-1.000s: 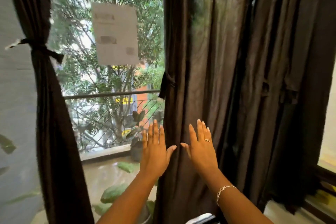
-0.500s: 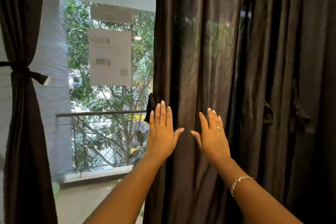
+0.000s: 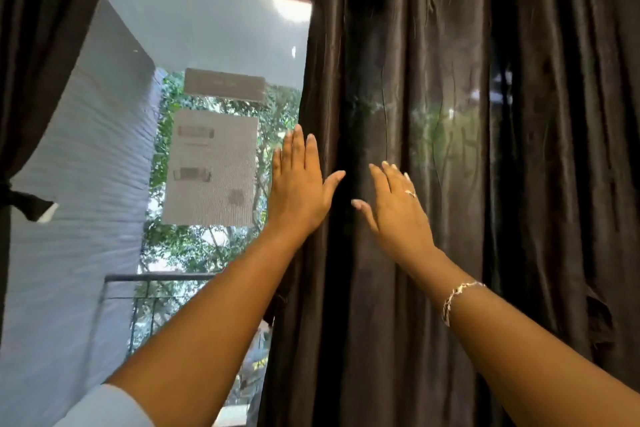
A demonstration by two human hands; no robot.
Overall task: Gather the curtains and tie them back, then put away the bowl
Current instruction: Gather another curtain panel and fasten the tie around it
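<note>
Nearest the camera, a white sleeve (image 3: 104, 406) covers the upper part of the left arm at the lower left corner, and both bare forearms reach up and forward. The right wrist wears a thin metal bracelet (image 3: 457, 298). The left hand (image 3: 298, 191) is held flat with straight fingers pointing up and the thumb spread toward the right. It sits at the left edge of the dark brown curtain (image 3: 450, 80), with its fingers showing against the window glass beside that edge. The right hand (image 3: 398, 215), with a ring (image 3: 410, 193) on one finger, is also flat and spread, laid against the curtain's folds just right of the left hand. The two hands are apart and grip nothing, and it is unclear how firmly either presses on the cloth. This curtain hangs loose in long vertical pleats and fills the right half of the view from top to bottom. At the far left a second dark curtain (image 3: 41, 28) is gathered and cinched by a tie-back (image 3: 24, 201). Between the two curtains, a pale sheet of paper (image 3: 211, 166) with blurred print sits on the glass, with a smaller strip (image 3: 225, 84) above it. Beyond the pane are a metal balcony railing (image 3: 156, 277), a grey ribbed wall (image 3: 86, 184) and green trees (image 3: 277, 107).
</note>
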